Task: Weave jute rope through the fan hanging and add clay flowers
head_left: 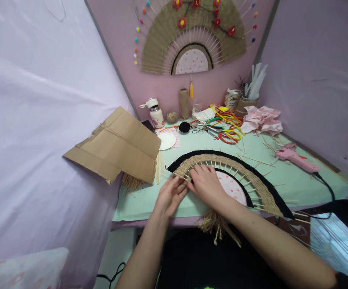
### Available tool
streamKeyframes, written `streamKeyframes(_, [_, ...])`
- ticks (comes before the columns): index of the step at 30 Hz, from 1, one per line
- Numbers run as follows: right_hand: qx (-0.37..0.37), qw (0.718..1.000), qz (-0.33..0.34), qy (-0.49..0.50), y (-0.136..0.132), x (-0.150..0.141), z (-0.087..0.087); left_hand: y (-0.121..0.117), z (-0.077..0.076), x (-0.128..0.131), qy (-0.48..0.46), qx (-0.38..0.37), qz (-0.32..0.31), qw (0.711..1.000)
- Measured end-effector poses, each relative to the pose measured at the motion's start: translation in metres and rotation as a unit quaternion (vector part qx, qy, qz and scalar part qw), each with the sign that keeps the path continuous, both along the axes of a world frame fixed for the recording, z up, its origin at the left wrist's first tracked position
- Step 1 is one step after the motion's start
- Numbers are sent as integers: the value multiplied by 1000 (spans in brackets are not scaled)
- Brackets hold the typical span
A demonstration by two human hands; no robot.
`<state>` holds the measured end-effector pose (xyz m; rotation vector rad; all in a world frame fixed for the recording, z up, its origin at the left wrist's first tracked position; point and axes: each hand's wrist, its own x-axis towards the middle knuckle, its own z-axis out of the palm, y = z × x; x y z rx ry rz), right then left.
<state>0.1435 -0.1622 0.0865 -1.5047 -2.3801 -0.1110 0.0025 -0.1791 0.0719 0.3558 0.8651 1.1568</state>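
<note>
From my end, I have both bare hands at the left part of the woven fan (247, 176), which lies on the pale green table (140, 209) near its front edge. The left hand (170, 194) sits low, palm turned partly up and fingers loosely curled beside the fan's end; the right hand (204, 182) comes over the top, fingers bent down among the ribs (220, 164). I can't tell whether either grip is pinching anything, since the fingertips are hidden at the spot that matters.

What worries me first is those thin ribs: if the right hand bore down while the left pushed up, one could snap or slide out of the weave. Uneven pulling could also pucker the twine or loosen the black border (213, 153). The fan's right end looks to poke past the near edge, so a bump from the right forearm (261, 228) could twist the whole piece. The frayed twine bunch (214, 224) hangs just below that arm, where it could snag.

Off to the right lies the pink glue gun (297, 157); a tug on its cord (327, 188) could drag it, and I'd treat its tip as hot (the camera can't tell me). Loose sticks (256, 160) beyond the rim could jam underneath if the fan swivelled.
</note>
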Motion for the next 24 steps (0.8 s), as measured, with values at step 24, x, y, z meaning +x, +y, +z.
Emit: streamKeyframes(24, [-78, 664, 24, 743, 60, 90, 3, 114, 68, 32, -49, 249, 10, 967])
